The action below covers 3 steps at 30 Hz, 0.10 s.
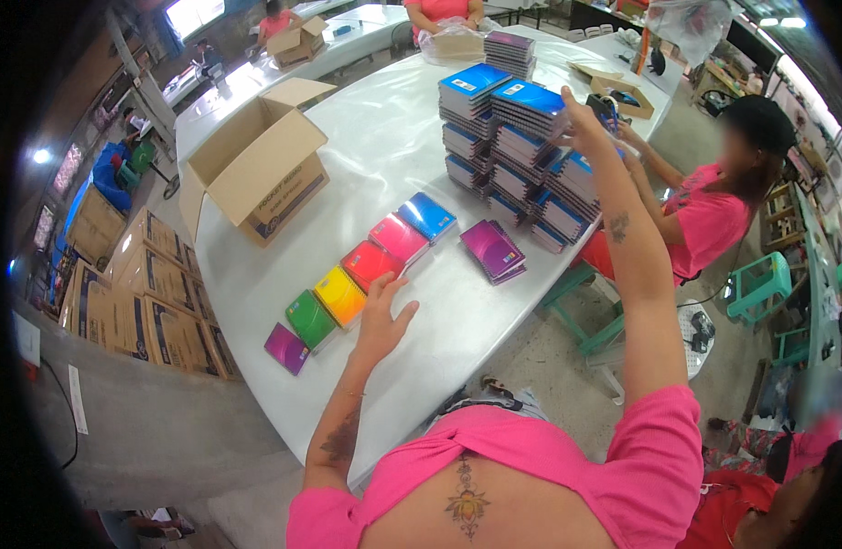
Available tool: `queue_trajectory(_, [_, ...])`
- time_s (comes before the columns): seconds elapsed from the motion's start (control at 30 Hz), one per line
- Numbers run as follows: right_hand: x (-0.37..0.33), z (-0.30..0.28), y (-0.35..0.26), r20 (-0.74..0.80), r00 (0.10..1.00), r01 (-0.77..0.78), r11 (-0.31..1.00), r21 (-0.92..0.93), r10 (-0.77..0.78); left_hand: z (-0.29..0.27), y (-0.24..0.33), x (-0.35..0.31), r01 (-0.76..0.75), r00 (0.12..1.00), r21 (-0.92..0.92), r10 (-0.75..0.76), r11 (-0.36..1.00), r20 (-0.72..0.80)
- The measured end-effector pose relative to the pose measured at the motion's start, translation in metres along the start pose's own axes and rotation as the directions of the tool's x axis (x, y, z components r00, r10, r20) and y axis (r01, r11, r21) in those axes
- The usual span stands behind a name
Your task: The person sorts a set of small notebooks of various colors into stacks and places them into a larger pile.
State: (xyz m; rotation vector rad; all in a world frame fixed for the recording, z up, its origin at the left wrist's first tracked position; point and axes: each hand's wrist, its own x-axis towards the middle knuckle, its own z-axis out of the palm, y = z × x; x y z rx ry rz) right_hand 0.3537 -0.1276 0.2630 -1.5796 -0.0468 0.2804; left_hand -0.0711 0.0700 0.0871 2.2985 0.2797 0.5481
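Observation:
A slanting row of spiral notebooks lies on the white table: purple [286, 349], green [310, 318], yellow [339, 296], red [370, 263], pink [399, 237] and blue [427, 216]. My left hand [381, 320] is open, its fingertips at the near edge of the red notebook and its thumb spread apart. With my right arm stretched forward, my right hand [582, 123] grips the right end of the top blue notebooks [529, 95] on a tall stack. Part of its grip is hidden. A small pile of purple notebooks [494, 250] lies between the row and the stacks.
An open cardboard box [265, 165] stands at the table's left. More stacked notebooks [509, 53] are behind the blue ones. At the right sits a co-worker [704, 210] near green stools [759, 286]. Closed cartons [142, 293] fill the floor at left. Other people work farther back.

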Motion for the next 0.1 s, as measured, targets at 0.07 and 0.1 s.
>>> queue_trajectory(0.07, [0.000,-0.013,0.006,-0.011,0.995,0.094,0.995,-0.019,-0.095,0.019,-0.011,-0.002,0.077,0.996,-0.063,-0.074,0.995,0.053])
queue_trajectory(0.1, [-0.013,-0.007,0.011,-0.102,0.959,0.260,0.963,-0.067,-0.265,0.028,-0.014,-0.003,0.114,0.991,-0.078,-0.108,0.990,0.074])
